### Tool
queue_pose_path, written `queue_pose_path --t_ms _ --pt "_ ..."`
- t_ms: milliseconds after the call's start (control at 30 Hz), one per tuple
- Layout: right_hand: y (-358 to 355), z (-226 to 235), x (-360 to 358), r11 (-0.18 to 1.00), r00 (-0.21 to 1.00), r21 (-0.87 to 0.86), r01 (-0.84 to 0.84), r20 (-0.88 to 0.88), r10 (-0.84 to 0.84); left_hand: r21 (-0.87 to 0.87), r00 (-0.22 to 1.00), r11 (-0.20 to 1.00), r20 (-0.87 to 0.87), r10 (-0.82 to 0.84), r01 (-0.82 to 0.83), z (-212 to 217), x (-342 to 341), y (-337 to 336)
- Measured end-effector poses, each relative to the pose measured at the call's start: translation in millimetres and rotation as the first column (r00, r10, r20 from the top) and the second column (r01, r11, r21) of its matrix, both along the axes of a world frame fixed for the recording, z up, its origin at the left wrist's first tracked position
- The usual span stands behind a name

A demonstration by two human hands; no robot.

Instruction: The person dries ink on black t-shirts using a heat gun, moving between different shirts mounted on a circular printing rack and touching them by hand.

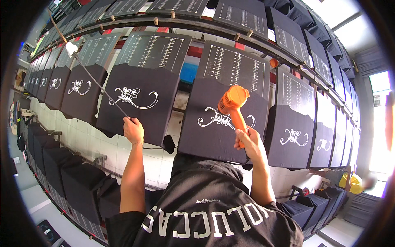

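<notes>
My right hand (pixel 252 144) is wrapped around the handle of an orange hair dryer (pixel 235 101), which is held above a printing board. Under it, a black garment piece (pixel 218 142) with a white swirl print covers the board's lower part. My left hand (pixel 134 131) is closed on a dark power cord (pixel 98 87). That cord runs up and left to a white plug or socket (pixel 71 48) at the end of a brown line. Left of the dryer lies another black garment piece (pixel 142 109) with the same print, beyond my left hand.
Long rows of boards with printed rulers stretch left and right, carrying more printed black pieces (pixel 294 136). A dark rail (pixel 185 20) runs behind them. Behind me stands another row of draped boards (pixel 78 175). A person in yellow (pixel 349 182) is at the far right.
</notes>
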State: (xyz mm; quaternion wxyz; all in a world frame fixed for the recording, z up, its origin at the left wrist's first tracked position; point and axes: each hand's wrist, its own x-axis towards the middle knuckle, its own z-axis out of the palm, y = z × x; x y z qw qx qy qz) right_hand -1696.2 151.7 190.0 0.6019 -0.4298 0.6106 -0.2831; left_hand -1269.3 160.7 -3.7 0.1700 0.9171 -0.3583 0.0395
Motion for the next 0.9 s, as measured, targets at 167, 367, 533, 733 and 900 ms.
queue_pose_path --t_ms 167,367,533,733,900 --pt "13 8 -11 0.994 0.999 0.093 -0.052 0.004 0.052 -0.030 1.000 0.999 0.020 -0.021 0.021 -3 2 2" --pt "28 16 -12 0.992 0.997 0.105 -0.063 -0.031 0.067 -0.023 1.000 1.000 0.005 -0.014 0.014 -2 0 1" --pt "14 8 -9 1.000 0.999 0.029 0.009 -0.037 -0.008 -0.015 1.000 1.000 -0.003 -0.008 0.008 2 -1 1" --pt "2 -4 -12 0.998 0.998 -0.004 0.060 0.014 -0.060 -0.030 1.000 1.000 0.003 -0.007 0.007 -3 1 1" --pt "22 13 -26 0.996 1.000 0.085 -0.022 0.007 0.021 -0.003 1.000 1.000 0.019 -0.004 0.004 -1 -1 1"
